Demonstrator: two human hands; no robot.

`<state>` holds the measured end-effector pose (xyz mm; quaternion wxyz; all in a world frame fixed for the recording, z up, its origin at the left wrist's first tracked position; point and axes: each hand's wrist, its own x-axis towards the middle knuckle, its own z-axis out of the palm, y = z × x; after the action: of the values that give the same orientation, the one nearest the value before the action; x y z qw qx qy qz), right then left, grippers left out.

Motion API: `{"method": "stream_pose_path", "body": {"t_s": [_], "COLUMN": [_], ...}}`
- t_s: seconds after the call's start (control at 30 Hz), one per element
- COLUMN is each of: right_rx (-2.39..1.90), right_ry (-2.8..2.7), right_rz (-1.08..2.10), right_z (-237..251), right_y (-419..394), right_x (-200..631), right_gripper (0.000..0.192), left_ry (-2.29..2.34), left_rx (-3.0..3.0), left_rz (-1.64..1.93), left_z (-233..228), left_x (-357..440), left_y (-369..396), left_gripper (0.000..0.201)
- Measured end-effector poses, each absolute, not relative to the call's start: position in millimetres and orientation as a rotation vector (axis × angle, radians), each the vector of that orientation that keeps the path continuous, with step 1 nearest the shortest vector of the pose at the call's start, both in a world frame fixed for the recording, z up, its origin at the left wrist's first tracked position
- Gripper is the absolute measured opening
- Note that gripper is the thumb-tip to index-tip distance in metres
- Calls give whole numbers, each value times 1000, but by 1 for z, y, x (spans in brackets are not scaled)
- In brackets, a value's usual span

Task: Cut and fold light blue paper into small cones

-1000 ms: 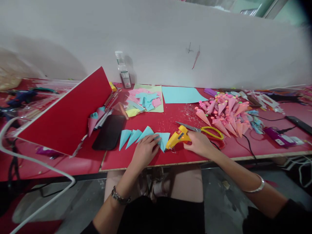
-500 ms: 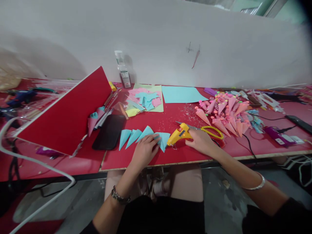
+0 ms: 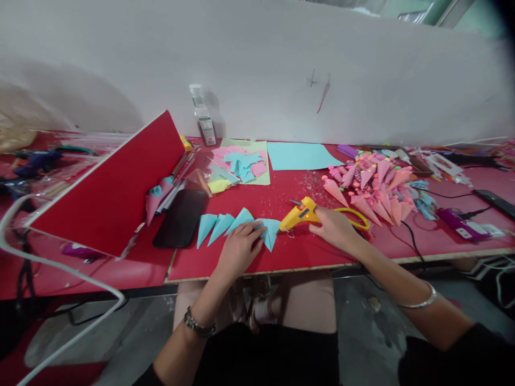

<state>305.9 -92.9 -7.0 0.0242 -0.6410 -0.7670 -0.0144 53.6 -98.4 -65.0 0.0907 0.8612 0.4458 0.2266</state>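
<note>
Wrapped round the handle of a yellow glue gun (image 3: 300, 213), my right hand (image 3: 332, 228) keeps its nozzle at the right edge of a light blue paper piece (image 3: 272, 234). My left hand (image 3: 242, 244) presses this piece to the red table with its fingers together on the left part. Left of it lie several light blue folded paper pieces (image 3: 206, 228) in a row. Yellow-handled scissors (image 3: 358, 214) lie behind the glue gun, partly hidden by it and my right hand.
Pink paper cones (image 3: 378, 185) are heaped at right. A black phone (image 3: 181, 219) and a leaning red board (image 3: 116, 187) are at left. Behind are paper scraps (image 3: 241, 163), a blue sheet (image 3: 301, 155) and a bottle (image 3: 205, 120). A purple power strip (image 3: 462, 224) sits far right.
My right hand has shifted slightly right and tilted the glue gun, its rear higher, with the nozzle still by the paper's right edge. My left hand has stayed in place.
</note>
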Motion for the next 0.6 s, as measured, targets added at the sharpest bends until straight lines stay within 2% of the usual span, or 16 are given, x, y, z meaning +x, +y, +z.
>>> {"method": "stream_pose_path", "body": {"t_s": [0.6], "right_rx": [-2099], "right_ry": [-2281], "right_rz": [-115], "right_z": [-13], "right_y": [-81], "right_x": [314], "right_gripper": [25], "left_ry": [1333], "left_rx": [2549], "left_rz": [661], "left_z": [-64], "left_x": [54], "left_y": [-99], "left_gripper": [30]}}
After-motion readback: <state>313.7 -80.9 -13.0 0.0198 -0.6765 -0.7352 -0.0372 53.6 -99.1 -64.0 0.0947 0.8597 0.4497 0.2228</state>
